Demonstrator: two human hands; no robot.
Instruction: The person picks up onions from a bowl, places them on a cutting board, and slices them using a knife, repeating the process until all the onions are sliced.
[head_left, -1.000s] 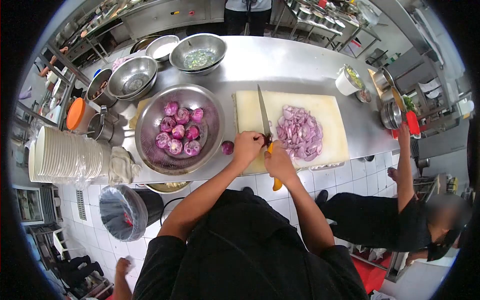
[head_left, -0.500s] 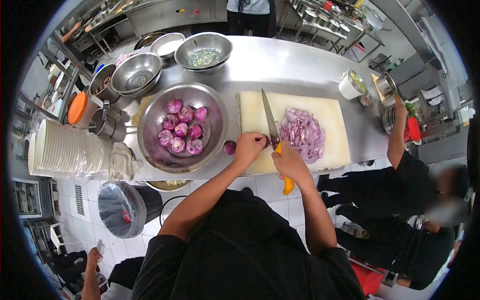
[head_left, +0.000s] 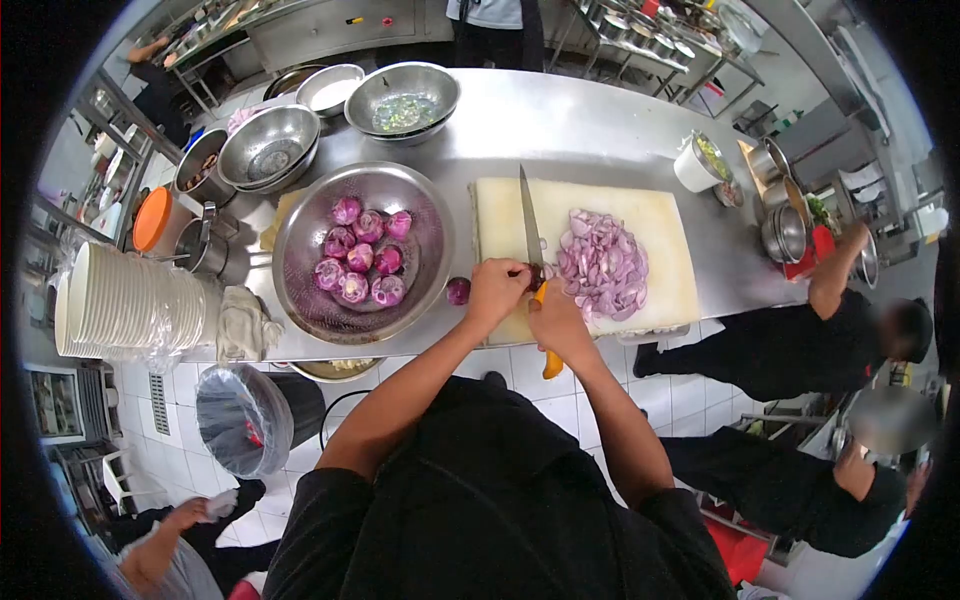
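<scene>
My right hand [head_left: 560,318] is wrapped round the yellow handle of a long knife [head_left: 530,215], whose blade points away from me over the white cutting board [head_left: 665,225]. Against the blade's left side, my left hand [head_left: 497,290] pinches a dark red onion piece [head_left: 535,277], mostly covered by the fingers. A pile of sliced purple onion [head_left: 602,265] lies on the board right of the knife. One whole onion [head_left: 458,291] rests between the board and a large steel bowl [head_left: 425,200] holding several peeled onions [head_left: 360,258].
Steel bowls [head_left: 268,147] stand at the back left, stacked white containers [head_left: 120,300] and a grey cloth [head_left: 243,325] at the left. A white tub [head_left: 695,165] sits at the right. A lined bin [head_left: 240,430] is below the counter. Other people stand right, behind and lower left.
The knife and my right hand have shifted slightly left, closer to my left hand. At the right, the co-workers have changed posture, and a person at lower left has moved further into view.
</scene>
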